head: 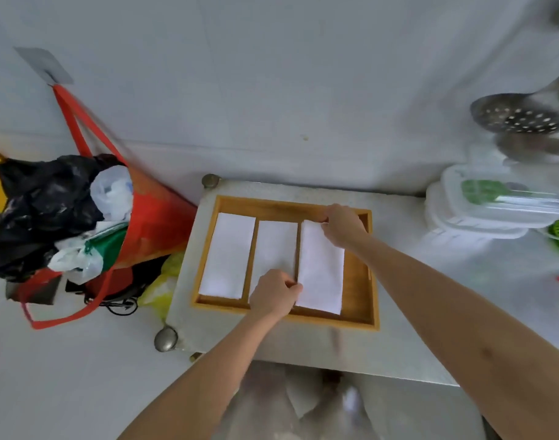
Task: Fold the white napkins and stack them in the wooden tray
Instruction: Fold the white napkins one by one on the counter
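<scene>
Hands work over the wooden tray (360, 290) on the worktop (303, 344): the left hand (273, 293) pinches the near corner of the rightmost napkin (321, 268), the right hand (343, 225) pinches its far corner. Two more folded napkins (229, 254) lie in the tray's left and middle sections.

Both bare arms reach forward. The left hand (275, 292) is nearer the body, its fingers curled and its thumb pinching (knuckles up). The right hand (343, 224) is farther out, and its fingertips are pinched together too.
</scene>
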`<state>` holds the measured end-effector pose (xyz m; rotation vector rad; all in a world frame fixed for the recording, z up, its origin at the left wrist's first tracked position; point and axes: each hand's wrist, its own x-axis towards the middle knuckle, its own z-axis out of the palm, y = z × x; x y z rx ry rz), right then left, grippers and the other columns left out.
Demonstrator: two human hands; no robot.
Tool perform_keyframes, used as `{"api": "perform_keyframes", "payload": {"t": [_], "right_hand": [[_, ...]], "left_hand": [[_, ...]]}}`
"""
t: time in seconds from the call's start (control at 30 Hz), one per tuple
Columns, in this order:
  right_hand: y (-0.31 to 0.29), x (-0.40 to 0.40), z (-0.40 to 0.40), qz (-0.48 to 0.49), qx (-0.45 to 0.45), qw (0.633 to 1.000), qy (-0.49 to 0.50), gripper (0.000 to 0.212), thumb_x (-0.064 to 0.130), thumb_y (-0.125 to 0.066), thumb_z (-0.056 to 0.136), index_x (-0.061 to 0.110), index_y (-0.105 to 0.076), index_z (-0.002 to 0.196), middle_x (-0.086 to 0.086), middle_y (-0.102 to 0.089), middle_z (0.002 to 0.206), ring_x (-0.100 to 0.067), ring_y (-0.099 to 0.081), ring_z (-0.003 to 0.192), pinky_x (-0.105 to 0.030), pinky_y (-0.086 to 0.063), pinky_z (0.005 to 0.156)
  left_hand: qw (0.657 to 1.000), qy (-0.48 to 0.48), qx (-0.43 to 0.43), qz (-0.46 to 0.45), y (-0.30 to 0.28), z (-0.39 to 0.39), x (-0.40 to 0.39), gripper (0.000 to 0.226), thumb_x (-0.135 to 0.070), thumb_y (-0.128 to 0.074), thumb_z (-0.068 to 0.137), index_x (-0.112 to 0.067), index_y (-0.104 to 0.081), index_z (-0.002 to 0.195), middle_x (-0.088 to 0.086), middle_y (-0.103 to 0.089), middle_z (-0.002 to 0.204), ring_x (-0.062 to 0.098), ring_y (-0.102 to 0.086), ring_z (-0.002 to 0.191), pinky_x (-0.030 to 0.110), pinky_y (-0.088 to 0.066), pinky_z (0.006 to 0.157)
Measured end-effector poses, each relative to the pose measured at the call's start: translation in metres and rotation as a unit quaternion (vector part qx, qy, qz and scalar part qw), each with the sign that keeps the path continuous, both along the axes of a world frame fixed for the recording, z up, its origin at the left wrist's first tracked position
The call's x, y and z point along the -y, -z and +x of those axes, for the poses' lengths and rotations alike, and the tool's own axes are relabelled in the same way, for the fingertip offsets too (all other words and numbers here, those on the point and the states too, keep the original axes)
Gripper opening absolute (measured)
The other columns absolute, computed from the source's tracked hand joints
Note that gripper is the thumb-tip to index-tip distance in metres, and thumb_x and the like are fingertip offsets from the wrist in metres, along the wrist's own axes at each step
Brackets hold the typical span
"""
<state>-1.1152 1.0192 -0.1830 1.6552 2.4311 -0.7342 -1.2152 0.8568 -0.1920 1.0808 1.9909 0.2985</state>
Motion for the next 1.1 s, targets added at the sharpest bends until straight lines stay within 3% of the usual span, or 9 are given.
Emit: {"api": "perform_keyframes", "payload": {"t": [0.17,0.23,0.33,0.53,0.73,0.87,0.97,1.1], "right_hand": [[0.005,-0.005,-0.002,-0.009,0.045,0.999,0.022,0.017,0.002,-0.047,0.094,0.006,-0.062,0.099,-0.008,-0.066,0.089,-0.018,-0.064,0.069,-0.028,-0.057,0.063],[0.006,-0.005,-0.003,-0.001,0.050,0.998,0.028,0.016,0.005,-0.049,0.095,0.007,-0.063,0.101,-0.008,-0.066,0.091,-0.020,-0.067,0.074,-0.034,-0.060,0.071],[0.008,0.000,-0.004,0.020,0.048,0.998,0.036,0.013,0.011,-0.051,0.096,0.010,-0.064,0.100,-0.006,-0.066,0.089,-0.018,-0.066,0.072,-0.029,-0.059,0.069],[-0.003,0.022,0.024,0.053,-0.089,0.991,0.083,0.026,0.019,-0.053,0.096,0.017,-0.059,0.121,-0.001,-0.057,0.125,-0.020,-0.054,0.114,-0.032,-0.045,0.096],[-0.043,0.078,0.129,0.068,-0.159,0.960,0.220,0.020,0.015,-0.053,0.094,0.010,-0.063,0.110,-0.008,-0.060,0.113,-0.023,-0.057,0.103,-0.036,-0.047,0.090],[-0.060,0.152,0.241,0.078,-0.143,0.926,0.340,0.018,0.010,-0.055,0.091,0.004,-0.066,0.105,-0.014,-0.065,0.106,-0.030,-0.060,0.100,-0.037,-0.046,0.088],[-0.066,0.234,0.331,0.078,-0.101,0.887,0.443,0.016,0.010,-0.053,0.090,0.003,-0.066,0.095,-0.016,-0.067,0.099,-0.034,-0.061,0.095,-0.041,-0.047,0.084],[-0.069,0.366,0.444,0.083,-0.072,0.822,0.559,0.015,0.010,-0.050,0.089,0.003,-0.063,0.086,-0.012,-0.068,0.087,-0.033,-0.062,0.086,-0.039,-0.050,0.076]], "left_hand": [[0.999,0.045,0.022,-0.004,0.008,0.005,-0.006,0.022,-0.037,-0.058,0.093,-0.017,-0.068,0.090,-0.002,-0.068,0.085,0.011,-0.066,0.080,0.032,-0.055,0.085],[0.998,0.059,0.014,-0.005,0.010,0.005,-0.008,0.022,-0.037,-0.058,0.093,-0.018,-0.068,0.088,-0.004,-0.067,0.084,0.010,-0.066,0.078,0.032,-0.055,0.084],[0.995,0.093,-0.046,0.000,0.013,0.002,-0.009,0.020,-0.036,-0.061,0.091,-0.020,-0.066,0.081,-0.006,-0.062,0.077,0.009,-0.060,0.070,0.026,-0.054,0.075],[0.971,0.180,-0.129,0.084,-0.007,-0.001,-0.022,0.019,-0.043,-0.059,0.091,-0.026,-0.055,0.098,-0.010,-0.058,0.091,0.010,-0.058,0.078,0.016,-0.046,0.068],[0.918,0.350,-0.108,0.155,-0.053,0.053,-0.057,0.024,-0.033,-0.055,0.095,-0.020,-0.056,0.115,-0.004,-0.062,0.112,0.013,-0.060,0.101,0.021,-0.044,0.076],[0.848,0.498,-0.111,0.146,-0.069,0.157,-0.048,0.026,-0.025,-0.054,0.093,-0.014,-0.057,0.116,0.006,-0.059,0.119,0.026,-0.056,0.110,0.033,-0.046,0.084],[0.758,0.615,-0.147,0.159,-0.072,0.257,-0.007,0.033,-0.027,-0.054,0.092,-0.014,-0.056,0.122,0.009,-0.055,0.127,0.029,-0.052,0.118,0.036,-0.044,0.091],[0.630,0.736,-0.159,0.192,-0.076,0.392,0.077,0.031,-0.029,-0.054,0.093,-0.012,-0.056,0.119,0.012,-0.054,0.121,0.032,-0.052,0.115,0.040,-0.043,0.091]]}}
